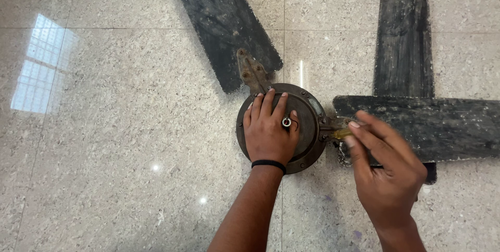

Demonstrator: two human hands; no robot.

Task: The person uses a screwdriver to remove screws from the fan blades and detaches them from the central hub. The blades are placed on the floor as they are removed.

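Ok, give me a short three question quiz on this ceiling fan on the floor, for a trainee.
1. True or false: the left hand lies flat on the round motor housing.
2. How many fan blades show? A two, B three, C five.
3. What do the right hand fingers pinch?

Key: 1 true. 2 B: one blade at upper left, one upright blade, one crosswise blade. 3 a thin yellowish tool at the blade bracket; its kind is unclear.

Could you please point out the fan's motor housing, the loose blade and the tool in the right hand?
motor housing (pixel 311 122): head view, right rim.
loose blade (pixel 403 43): head view, mid-surface.
yellow-handled tool (pixel 342 134): head view, handle.
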